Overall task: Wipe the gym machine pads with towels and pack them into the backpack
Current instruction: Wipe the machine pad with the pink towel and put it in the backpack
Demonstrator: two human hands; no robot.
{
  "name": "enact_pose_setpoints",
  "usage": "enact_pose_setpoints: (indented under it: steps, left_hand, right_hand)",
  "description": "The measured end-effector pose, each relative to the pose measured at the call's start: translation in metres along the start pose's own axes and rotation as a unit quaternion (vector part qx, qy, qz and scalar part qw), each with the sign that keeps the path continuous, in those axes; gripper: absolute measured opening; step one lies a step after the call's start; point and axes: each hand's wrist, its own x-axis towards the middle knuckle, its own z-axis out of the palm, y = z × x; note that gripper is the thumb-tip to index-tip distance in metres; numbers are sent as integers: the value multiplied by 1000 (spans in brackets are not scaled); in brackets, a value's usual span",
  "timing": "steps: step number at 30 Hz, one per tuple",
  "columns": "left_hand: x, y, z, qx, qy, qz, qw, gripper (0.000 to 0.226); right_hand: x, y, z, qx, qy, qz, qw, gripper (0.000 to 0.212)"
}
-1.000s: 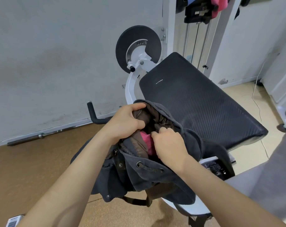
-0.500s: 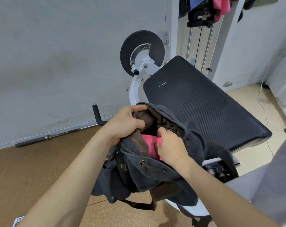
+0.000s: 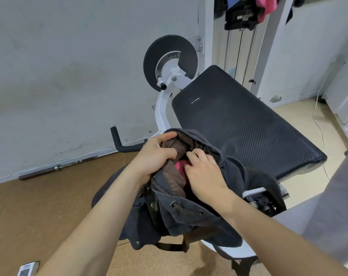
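Two hands work the backpack (image 3: pixel 189 212): left hand (image 3: pixel 155 154) grips its rim, right hand (image 3: pixel 204 172) has pushed the pink towel (image 3: pixel 180 166) deeper, fingers curled; packing nearly finished.

arms: both showing bare from forearm to wrist
left hand (image 3: pixel 156 151): wearing nothing
right hand (image 3: pixel 204 173): wearing nothing
garment (image 3: pixel 328 206): showing grey cloth at right edge

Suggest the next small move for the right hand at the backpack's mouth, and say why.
Probably push the pink towel deeper with the right hand. The towel shows only partly inside the dark grey canvas backpack, while the left hand grips the brown-lined rim, holding the mouth open.
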Motion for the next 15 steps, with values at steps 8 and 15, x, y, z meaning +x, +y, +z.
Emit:
enact_pose_setpoints:
  steps: [8, 15]
  left_hand:
    - [-1, -98, 72, 456, -17, 100, 884, 89]
    - [-13, -105, 80, 462, -188, 36, 866, 80]
  right_hand:
    - [-36, 40, -10, 45, -7, 228, 973, 56]
    - [-28, 27, -16, 114, -80, 238, 961, 67]
